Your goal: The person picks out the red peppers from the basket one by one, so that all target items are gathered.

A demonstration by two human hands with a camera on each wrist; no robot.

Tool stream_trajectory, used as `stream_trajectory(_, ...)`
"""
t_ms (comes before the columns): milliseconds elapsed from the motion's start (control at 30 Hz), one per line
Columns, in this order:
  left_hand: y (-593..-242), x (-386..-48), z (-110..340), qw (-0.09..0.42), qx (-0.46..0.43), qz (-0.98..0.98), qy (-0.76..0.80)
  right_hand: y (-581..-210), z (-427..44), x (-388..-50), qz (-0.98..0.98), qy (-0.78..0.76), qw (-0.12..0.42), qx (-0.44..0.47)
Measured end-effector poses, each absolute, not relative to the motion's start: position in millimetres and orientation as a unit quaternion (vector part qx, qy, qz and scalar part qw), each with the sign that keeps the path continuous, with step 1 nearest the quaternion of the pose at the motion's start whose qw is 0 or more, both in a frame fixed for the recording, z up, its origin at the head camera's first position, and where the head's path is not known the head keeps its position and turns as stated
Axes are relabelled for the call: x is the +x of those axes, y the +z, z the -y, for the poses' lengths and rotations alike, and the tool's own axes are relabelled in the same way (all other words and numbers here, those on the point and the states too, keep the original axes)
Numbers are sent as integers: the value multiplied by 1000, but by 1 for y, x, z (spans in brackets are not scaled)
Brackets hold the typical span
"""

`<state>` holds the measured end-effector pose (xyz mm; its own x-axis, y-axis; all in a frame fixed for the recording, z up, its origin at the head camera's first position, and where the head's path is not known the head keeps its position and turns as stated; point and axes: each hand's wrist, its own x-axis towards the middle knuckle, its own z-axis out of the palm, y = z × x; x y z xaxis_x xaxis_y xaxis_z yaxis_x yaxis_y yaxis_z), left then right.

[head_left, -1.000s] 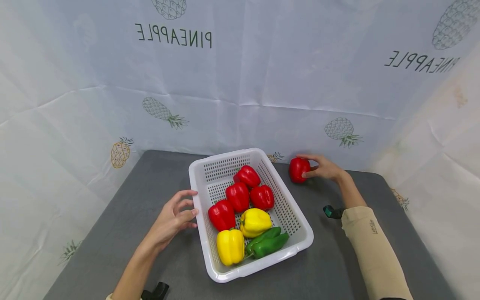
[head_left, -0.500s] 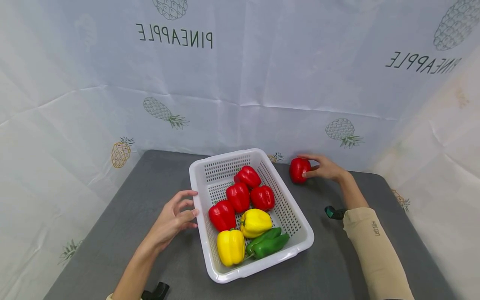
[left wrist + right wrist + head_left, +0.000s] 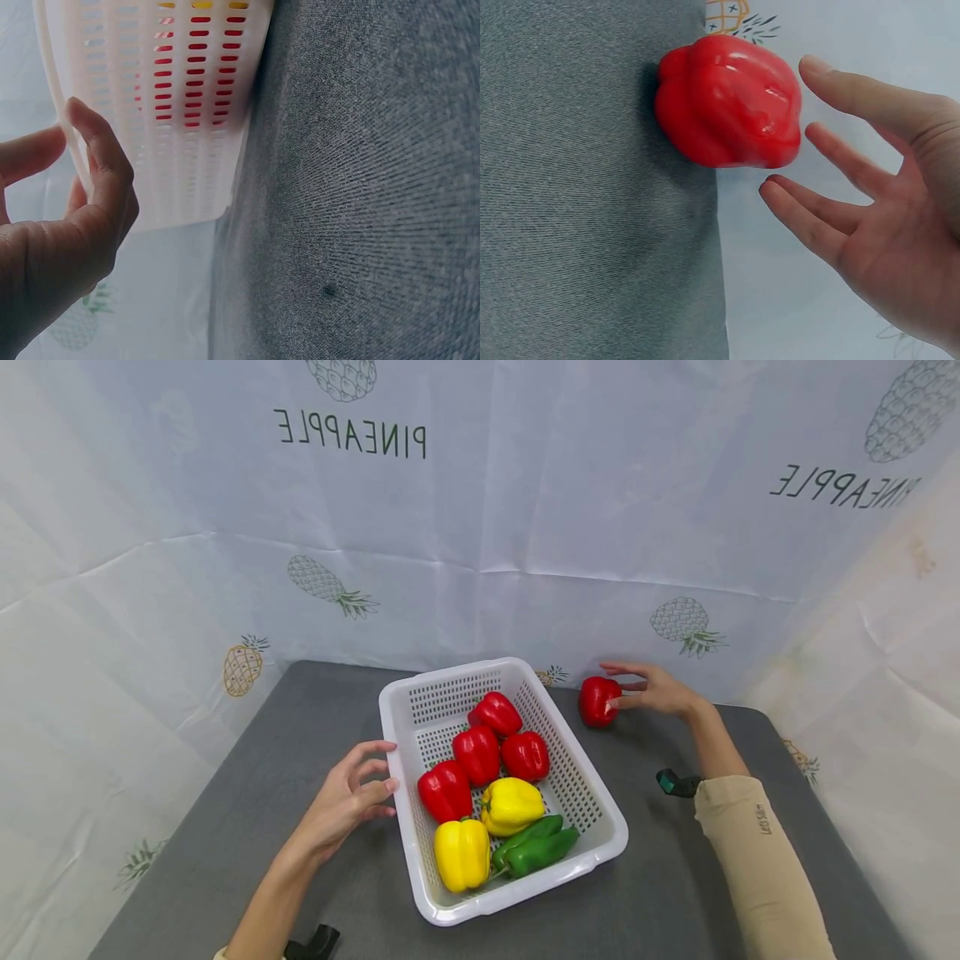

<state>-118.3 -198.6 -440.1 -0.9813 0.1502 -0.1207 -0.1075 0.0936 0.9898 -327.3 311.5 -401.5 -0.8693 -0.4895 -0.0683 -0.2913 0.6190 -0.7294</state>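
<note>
In the head view, a white plastic basket (image 3: 611,810) lies at the middle of the grey table. My left hand (image 3: 348,797) pinches its left rim; in the left wrist view the rim (image 3: 60,97) runs between thumb and fingers. Beyond the basket's right side, a red bell pepper (image 3: 598,702) rests on the table near the back edge. My right hand (image 3: 656,689) is just right of that pepper, fingers spread. The right wrist view shows a small gap between the fingertips and the red bell pepper (image 3: 731,105).
Inside the basket lie several red bell peppers (image 3: 476,756), two yellow bell peppers (image 3: 461,856) and green peppers (image 3: 540,850). A white cloth with pineapple prints (image 3: 480,510) hangs behind the table (image 3: 322,710) and along its sides.
My right hand has loosened its fingers from the red bell pepper and drawn back slightly to the right. The pepper stays in place. My left hand and the basket have not visibly moved.
</note>
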Motion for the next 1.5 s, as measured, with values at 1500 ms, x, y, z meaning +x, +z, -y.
stream_trajectory(1500, -440, -117, 197, 95, 9, -736, 670, -316, -204, -318, -854, -371, 115, -345)
